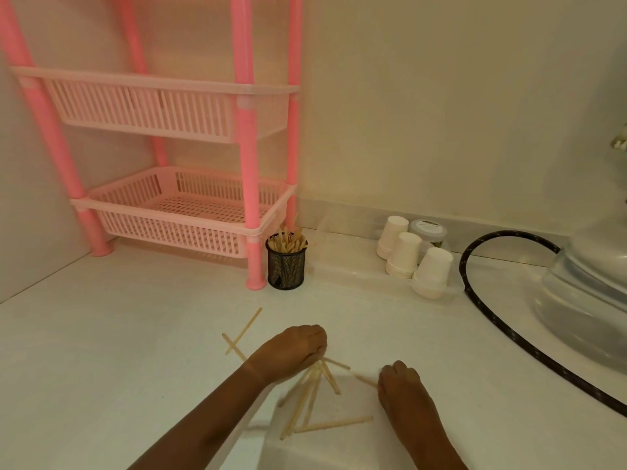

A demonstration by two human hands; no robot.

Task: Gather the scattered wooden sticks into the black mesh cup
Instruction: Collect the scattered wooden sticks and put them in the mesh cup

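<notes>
Your left hand (291,349) is curled tight on a bundle of sticks (312,391), gripped at the top ends. The rest fan down toward you over the counter (135,334).

Your right hand (402,385) has its fingers curled and pinches the end of a single stick (364,379).

Still loose: a crossed pair (242,332) just left of your left hand, and one flat stick (334,424) between your forearms.

The black mesh cup (286,269) stands well behind, touching the foot of the pink rack (249,198), already full of upright sticks. To its right are paper cups (403,254) and a black hose (509,337).
</notes>
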